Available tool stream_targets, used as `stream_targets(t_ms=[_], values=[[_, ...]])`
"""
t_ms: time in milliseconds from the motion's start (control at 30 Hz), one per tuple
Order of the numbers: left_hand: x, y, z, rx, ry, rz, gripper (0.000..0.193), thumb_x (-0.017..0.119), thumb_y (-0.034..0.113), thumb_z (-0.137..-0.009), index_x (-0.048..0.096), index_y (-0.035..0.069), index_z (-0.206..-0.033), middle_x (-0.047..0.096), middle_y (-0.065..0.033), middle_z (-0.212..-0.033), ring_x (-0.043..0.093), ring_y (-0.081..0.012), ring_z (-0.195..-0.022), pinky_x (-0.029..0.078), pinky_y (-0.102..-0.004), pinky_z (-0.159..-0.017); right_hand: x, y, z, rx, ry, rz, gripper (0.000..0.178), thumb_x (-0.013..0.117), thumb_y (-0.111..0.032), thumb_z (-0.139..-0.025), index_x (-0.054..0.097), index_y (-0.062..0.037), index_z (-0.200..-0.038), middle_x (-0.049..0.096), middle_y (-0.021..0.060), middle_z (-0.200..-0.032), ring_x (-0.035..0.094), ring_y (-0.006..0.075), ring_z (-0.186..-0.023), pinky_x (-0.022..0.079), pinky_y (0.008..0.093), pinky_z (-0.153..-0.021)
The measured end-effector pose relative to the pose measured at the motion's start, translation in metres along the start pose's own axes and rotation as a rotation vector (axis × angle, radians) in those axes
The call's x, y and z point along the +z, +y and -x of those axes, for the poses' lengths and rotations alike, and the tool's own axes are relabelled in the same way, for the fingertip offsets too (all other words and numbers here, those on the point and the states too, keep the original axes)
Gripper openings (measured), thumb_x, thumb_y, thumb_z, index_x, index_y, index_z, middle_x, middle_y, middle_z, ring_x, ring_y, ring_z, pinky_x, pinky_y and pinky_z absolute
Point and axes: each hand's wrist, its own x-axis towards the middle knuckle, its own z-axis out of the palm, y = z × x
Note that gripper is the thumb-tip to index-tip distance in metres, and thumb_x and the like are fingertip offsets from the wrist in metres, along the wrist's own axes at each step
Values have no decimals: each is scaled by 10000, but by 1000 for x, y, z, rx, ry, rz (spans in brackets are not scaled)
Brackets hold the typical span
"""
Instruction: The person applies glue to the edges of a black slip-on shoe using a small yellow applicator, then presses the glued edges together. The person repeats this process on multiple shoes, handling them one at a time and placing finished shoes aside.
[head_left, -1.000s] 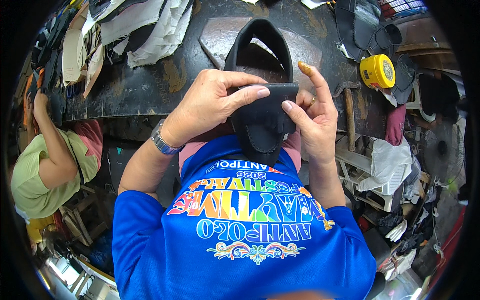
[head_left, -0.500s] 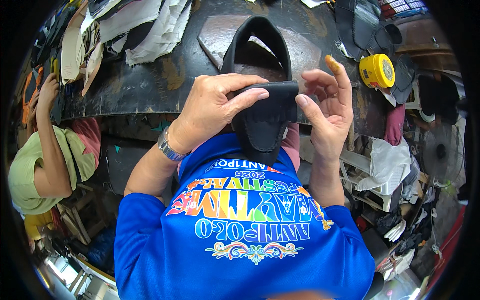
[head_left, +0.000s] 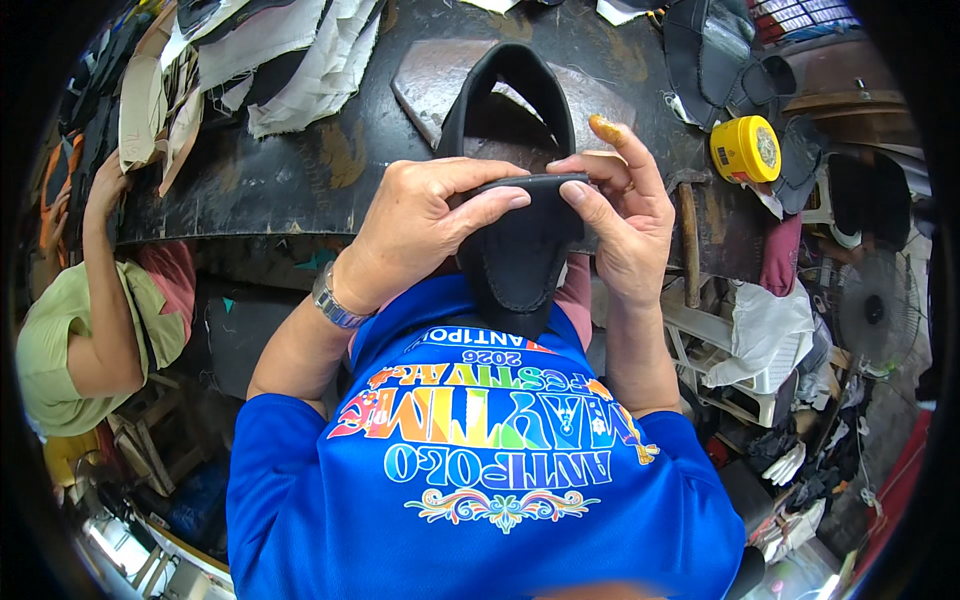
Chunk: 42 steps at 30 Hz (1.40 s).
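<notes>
Between my two hands is a black shoe upper (head_left: 510, 255), its stitched toe toward my body and its open heel loop over the table. My left hand (head_left: 425, 225), with a metal watch at the wrist, pinches the left part of the folded edge across the upper between thumb and fingers. On the right end of that same edge, my right hand (head_left: 625, 205) closes its thumb and fingers. The right index finger is raised off the upper, with yellowish-brown stuff on its tip. Under the heel loop lies a dark, worn slab (head_left: 430, 85).
A yellow tub (head_left: 745, 150) stands at the table's right, by a wooden handle (head_left: 689, 245) and black shoe pieces (head_left: 705, 60). Pale fabric scraps (head_left: 300, 75) lie at upper left. Another person (head_left: 100, 320) sits at left. A white stool (head_left: 740, 365) and a fan (head_left: 875, 308) are at right.
My right hand has moved left and closed on the upper's edge, where before it was apart with fingers spread. The left hand keeps its pinch. The co-worker's hand has shifted slightly.
</notes>
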Motion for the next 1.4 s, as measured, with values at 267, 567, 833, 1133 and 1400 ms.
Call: stream_targets(t_ms=[267,567,833,1133,1400], values=[[-1,-3,1,-18,-24,47,238,742,153,-926,758,19,-1122,724,-42,-777,559,-38,-526,396,-199,-450,0,1,-2,-24,-10,-15,629,730,27,-874,488,-12,-1453,733,157,-1042,687,176,-1006,508,314,-949],[-4,0,0,-74,-50,23,250,732,202,-928,754,5,-1080,766,-159,-963,754,-198,-833,577,-283,-727,1,0,-6,-59,-41,9,638,733,16,-871,493,-24,-1461,741,136,-1027,680,147,-982,497,287,-932],[-3,-4,0,-48,-40,49,262,733,190,-936,748,23,-1138,720,-67,-798,607,-88,-607,451,-231,-534,3,-1,-10,-31,-77,35,637,745,9,-856,515,-28,-1448,749,128,-1015,676,147,-984,486,303,-944],[-1,-9,0,-64,-28,85,279,738,201,-942,742,39,-1169,693,-21,-710,530,-24,-486,395,-199,-434,6,2,-16,-220,-134,284,620,745,39,-815,573,-40,-1406,750,97,-986,656,140,-996,433,340,-1039],[-10,-1,2,-242,-111,198,311,721,223,-955,730,28,-1196,685,-33,-680,551,-46,-482,422,-214,-446,9,0,-17,-162,-156,187,617,733,72,-815,576,-36,-1401,744,102,-997,680,152,-988,453,338,-1022]])
